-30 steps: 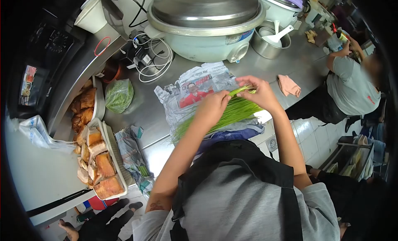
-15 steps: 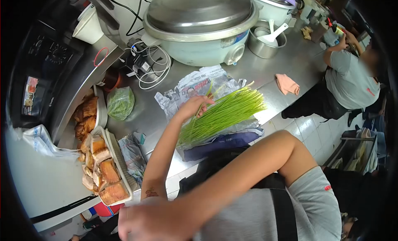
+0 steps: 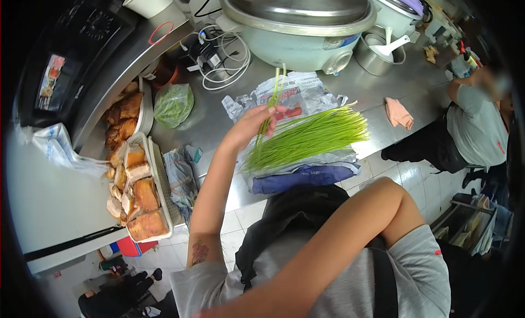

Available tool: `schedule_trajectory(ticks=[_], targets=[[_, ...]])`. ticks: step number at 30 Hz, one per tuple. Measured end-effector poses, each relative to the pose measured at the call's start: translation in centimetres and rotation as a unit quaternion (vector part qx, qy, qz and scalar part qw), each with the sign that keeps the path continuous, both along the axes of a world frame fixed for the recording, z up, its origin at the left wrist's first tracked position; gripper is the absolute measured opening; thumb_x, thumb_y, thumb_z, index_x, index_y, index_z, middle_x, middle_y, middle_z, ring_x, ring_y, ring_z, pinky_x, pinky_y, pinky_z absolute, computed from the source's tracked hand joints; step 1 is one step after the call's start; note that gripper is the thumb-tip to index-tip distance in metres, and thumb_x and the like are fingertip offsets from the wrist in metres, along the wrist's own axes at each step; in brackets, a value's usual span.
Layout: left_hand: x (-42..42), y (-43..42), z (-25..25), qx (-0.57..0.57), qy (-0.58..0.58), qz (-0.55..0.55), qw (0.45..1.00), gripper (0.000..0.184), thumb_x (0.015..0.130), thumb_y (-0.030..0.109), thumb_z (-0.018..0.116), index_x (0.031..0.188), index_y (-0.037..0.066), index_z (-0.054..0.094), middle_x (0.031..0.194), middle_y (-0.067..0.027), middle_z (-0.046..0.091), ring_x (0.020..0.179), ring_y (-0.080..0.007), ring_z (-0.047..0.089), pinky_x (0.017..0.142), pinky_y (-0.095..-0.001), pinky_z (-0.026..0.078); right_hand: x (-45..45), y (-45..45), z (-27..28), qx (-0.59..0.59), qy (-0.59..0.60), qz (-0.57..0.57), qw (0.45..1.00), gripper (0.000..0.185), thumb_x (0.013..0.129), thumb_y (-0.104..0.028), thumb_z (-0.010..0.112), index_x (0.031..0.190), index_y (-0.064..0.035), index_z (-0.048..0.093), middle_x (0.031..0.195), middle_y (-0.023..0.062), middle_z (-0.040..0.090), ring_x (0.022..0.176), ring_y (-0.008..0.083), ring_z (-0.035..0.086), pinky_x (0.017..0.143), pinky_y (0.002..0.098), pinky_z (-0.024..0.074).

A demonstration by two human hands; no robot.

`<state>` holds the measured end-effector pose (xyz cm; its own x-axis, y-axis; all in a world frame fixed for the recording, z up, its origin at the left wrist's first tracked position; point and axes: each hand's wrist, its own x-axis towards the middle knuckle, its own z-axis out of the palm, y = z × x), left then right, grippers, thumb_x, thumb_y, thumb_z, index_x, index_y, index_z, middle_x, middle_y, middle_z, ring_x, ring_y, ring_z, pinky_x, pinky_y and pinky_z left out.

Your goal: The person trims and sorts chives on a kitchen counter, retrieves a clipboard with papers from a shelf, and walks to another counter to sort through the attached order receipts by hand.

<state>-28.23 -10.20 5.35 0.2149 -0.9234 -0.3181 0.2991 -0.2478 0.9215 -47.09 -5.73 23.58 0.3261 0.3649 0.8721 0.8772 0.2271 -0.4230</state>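
A thick bundle of long, thin garlic chives [image 3: 311, 135] lies on spread newspaper [image 3: 306, 94] on the steel counter, pale ends to the right. At its left end, my left hand [image 3: 254, 124] is closed around a few garlic chives [image 3: 277, 83], whose pale ends point up over the paper. My right arm crosses my body toward the lower left. Only a blurred bit of my right hand [image 3: 210, 312] shows at the bottom edge, its fingers hidden. A dark blue wrapped piece [image 3: 306, 177] lies along the near side of the bundle.
A large rice cooker [image 3: 295, 42] stands behind the newspaper, a pot with white scoops [image 3: 377, 53] beside it. Bagged greens [image 3: 173, 105], a white cable [image 3: 224, 61] and a basket of browned meat chunks [image 3: 145, 195] are leftward. A pink cloth [image 3: 399, 113] and another person [image 3: 476, 121] are rightward.
My left hand has lifted slightly, and the chives in it stand more upright. My right hand has swung down, almost out of view. The whole view has shifted, with the counter sitting higher and further right.
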Motion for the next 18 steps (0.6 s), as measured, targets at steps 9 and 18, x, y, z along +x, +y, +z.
schedule_trajectory(ticks=[9,18], targets=[[-6.3,0.7,2.0,0.013,0.058,0.126,0.990,0.039,0.099,0.033,0.039,0.116,0.003,0.058,0.060,0.0068,0.030,0.049,-0.0031,0.026,0.043,-0.0181,0.022,0.0,-14.9,-14.3,0.295,0.480,-0.450,0.693,0.020,0.094,-0.021,0.054,0.103,-0.0038,0.060,0.087,-0.0001,0.057,0.074,0.0073,0.050,0.069,0.0225,0.0418],[-7.5,-0.2,1.7,0.006,-0.023,0.066,0.998,0.031,0.098,0.032,0.045,0.106,0.005,0.059,0.060,0.0065,0.039,0.046,-0.0023,0.029,0.042,-0.0185,0.023,0.6,-16.8,-17.2,0.301,0.585,-0.339,0.673,0.046,0.090,-0.030,0.061,0.124,-0.0002,0.053,0.114,0.0072,0.061,0.107,0.0125,0.054,0.086,0.0281,0.0434]])
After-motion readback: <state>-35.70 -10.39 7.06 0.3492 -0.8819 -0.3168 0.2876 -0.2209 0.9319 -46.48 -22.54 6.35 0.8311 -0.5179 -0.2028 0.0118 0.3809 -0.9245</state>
